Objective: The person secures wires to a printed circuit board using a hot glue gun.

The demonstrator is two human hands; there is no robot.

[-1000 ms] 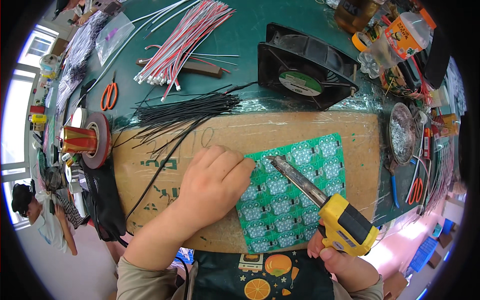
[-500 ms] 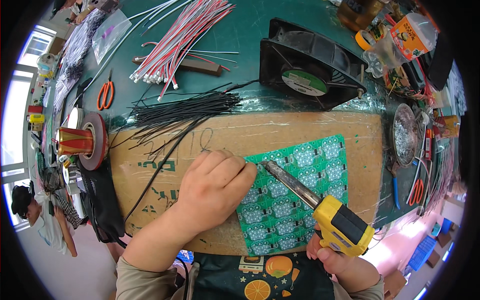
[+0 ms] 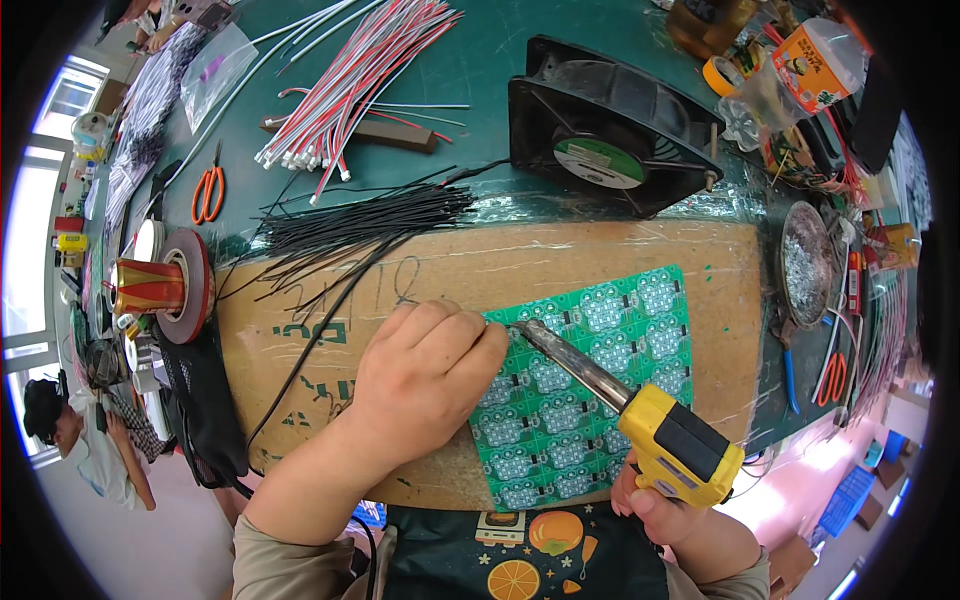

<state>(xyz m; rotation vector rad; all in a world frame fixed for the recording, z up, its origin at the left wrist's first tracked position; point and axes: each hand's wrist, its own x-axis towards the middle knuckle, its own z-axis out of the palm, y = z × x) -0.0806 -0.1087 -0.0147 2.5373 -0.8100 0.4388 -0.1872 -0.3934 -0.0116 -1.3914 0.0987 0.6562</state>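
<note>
A green panel of printed circuit boards (image 3: 571, 410), with white markings in repeated rows, lies slightly turned on a brown board (image 3: 420, 270). My right hand (image 3: 655, 505) is closed around the lower part of a yellow and black soldering gun (image 3: 685, 450). The gun's long metal barrel slants up and left, and its tip is at the panel's upper left corner. Just left of that tip, my left hand (image 3: 425, 375) is closed in a pinch with its knuckles up. Its fingertips are turned away, so whatever they grip is hidden. The hand covers part of the panel's left edge.
Behind the panel lie black wires (image 3: 370, 215), a black fan (image 3: 610, 130) and red and white wires (image 3: 350, 100). To the left are orange-handled scissors (image 3: 208, 193) and a tape reel (image 3: 200, 285). A metal dish (image 3: 806, 265) and blue-handled pliers (image 3: 790, 375) lie right.
The whole view has shifted slightly, with the bench objects a little further left. Both hands and the soldering gun keep nearly the same pose at the panel's corner.
</note>
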